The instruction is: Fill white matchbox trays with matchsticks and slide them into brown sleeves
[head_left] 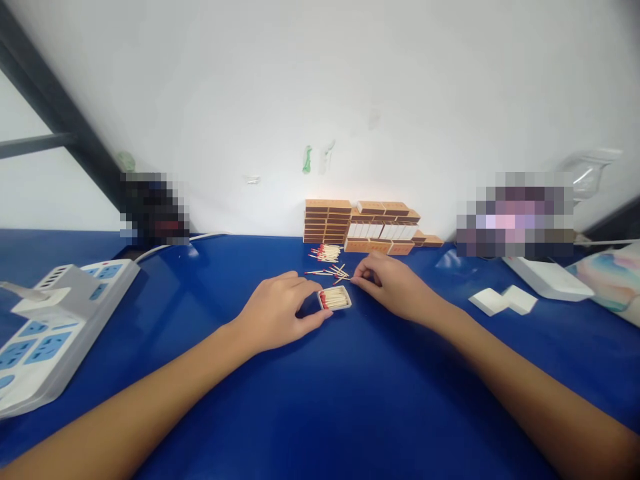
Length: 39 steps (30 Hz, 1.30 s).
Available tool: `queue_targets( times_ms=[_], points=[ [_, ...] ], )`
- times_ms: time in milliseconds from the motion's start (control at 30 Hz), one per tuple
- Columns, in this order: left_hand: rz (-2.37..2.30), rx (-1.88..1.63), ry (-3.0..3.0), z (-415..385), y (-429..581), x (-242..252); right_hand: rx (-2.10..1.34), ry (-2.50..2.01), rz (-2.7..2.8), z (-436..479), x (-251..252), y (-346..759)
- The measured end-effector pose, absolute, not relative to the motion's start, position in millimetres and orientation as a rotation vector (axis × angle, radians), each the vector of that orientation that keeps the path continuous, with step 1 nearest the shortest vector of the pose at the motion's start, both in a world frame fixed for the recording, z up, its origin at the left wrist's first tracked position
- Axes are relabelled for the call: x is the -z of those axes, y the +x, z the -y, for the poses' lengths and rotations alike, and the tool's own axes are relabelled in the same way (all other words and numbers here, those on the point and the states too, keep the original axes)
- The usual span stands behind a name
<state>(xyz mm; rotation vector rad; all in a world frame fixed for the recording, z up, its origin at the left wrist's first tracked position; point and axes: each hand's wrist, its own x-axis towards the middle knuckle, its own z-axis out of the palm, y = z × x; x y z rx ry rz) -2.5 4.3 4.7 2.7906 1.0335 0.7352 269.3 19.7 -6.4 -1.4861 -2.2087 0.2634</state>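
A small white matchbox tray filled with red-tipped matches lies on the blue table. My left hand grips its left end between thumb and fingers. My right hand is just right of some scattered matches, its thumb and index finger pinched together at the end of a match. Behind the scattered ones is a denser pile of matches. Stacked matchboxes with orange tops and dark sides stand against the wall, beside another stack that includes a row of white pieces.
A large white power strip with a plugged-in adapter takes up the left side. On the right lie two white folded pieces, a white box and a colourful patterned item. Blurred objects stand by the wall at both sides.
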Motion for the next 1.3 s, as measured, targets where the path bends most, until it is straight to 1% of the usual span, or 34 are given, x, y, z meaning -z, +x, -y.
queue_targets(
  times_ms=[100,233,433,600,867,1067,1300],
  points=[
    [-1.018,-0.718,2.782,-3,-2,-2,-0.224,-1.407,2.187,-18,9,266],
    [-1.000,-0.725,2.790,-3,-1,-1,-0.262,-1.318,2.229,-23,14,258],
    [-1.000,-0.692,2.794,-2,-1,-3,-0.236,-1.372,2.284,-21,13,263],
    [-1.004,-0.679,2.789,-3,-1,-2,-0.197,-1.334,2.222,-12,8,269],
    [-0.991,-0.741,2.782,-4,-3,-3,-0.103,-1.365,2.244,-8,2,269],
    [-1.016,-0.598,2.754,-4,-1,-3,-0.063,-1.340,2.283,-10,7,274],
    [-1.021,-0.603,2.745,-4,-1,-4,0.018,-1.386,2.361,-12,9,277]
  ],
)
